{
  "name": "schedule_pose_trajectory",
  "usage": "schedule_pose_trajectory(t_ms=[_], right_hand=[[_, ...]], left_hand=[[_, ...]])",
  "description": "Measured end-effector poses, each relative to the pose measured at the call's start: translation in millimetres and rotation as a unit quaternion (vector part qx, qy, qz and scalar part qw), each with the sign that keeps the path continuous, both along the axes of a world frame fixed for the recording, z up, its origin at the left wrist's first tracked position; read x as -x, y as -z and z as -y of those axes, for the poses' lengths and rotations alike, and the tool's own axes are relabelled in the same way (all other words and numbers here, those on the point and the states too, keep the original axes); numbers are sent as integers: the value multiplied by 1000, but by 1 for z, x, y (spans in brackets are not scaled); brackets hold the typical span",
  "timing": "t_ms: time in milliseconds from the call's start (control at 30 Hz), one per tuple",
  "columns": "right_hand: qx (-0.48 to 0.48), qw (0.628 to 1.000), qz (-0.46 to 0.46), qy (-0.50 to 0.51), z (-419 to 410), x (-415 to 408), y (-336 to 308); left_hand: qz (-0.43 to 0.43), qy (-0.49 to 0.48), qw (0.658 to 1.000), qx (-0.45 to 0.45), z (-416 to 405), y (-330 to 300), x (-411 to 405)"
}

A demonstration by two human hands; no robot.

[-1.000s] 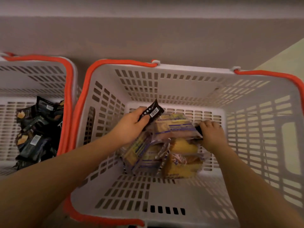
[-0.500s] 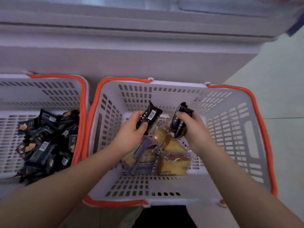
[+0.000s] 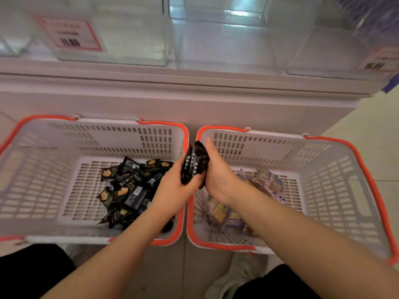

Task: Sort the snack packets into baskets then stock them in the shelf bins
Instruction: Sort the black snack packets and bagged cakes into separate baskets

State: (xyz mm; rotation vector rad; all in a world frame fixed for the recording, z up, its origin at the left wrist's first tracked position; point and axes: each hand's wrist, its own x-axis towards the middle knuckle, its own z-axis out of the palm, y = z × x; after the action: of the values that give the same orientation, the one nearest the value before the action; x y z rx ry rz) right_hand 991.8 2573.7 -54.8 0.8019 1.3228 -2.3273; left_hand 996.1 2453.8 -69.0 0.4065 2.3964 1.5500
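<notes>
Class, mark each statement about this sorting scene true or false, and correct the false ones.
1. Both hands hold black packets between the two baskets. True: left hand, right hand, black packets.
2. The left basket holds mostly yellow packets. False: it holds black ones.
3. The right basket holds yellowish, clear-wrapped packets. True.
4. The clear shelf bins are full of snacks. False: no snacks show in them.

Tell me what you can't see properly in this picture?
- Head view: how many black packets the left hand and right hand hold; fingers cover them.
- Printing on the red price sign: too blurry.
- Yellow snack packets in the right basket: the right forearm hides some.
- Left basket: cut off by the picture's left edge.
</notes>
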Motion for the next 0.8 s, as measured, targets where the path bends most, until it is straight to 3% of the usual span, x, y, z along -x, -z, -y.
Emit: schedule_pose_trajectory(t_ms=[100, 167, 300, 433, 500, 633, 800], right_hand=[[85, 995, -37, -32, 30, -13, 5], [85, 994, -34, -64, 51, -20, 9], [-59, 993, -43, -91, 79, -21, 19], [-186, 979, -36, -72, 81, -12, 28], [-255, 963, -49, -72, 73, -11, 34], [-386, 918, -83, -35, 41, -18, 45], [-584, 812, -24, -8, -33, -35, 71]], left_hand=[[17, -23, 997, 66, 40, 9, -1], [-6, -42, 992, 118, 67, 17, 0], [-71, -75, 963, 248, 110, 36, 18], [86, 48, 920, 379, 119, 55, 27], [112, 85, 921, 364, 114, 60, 21], [-69, 5, 965, 254, 84, 44, 10], [-168, 138, 959, 182, 14, 19, 7]])
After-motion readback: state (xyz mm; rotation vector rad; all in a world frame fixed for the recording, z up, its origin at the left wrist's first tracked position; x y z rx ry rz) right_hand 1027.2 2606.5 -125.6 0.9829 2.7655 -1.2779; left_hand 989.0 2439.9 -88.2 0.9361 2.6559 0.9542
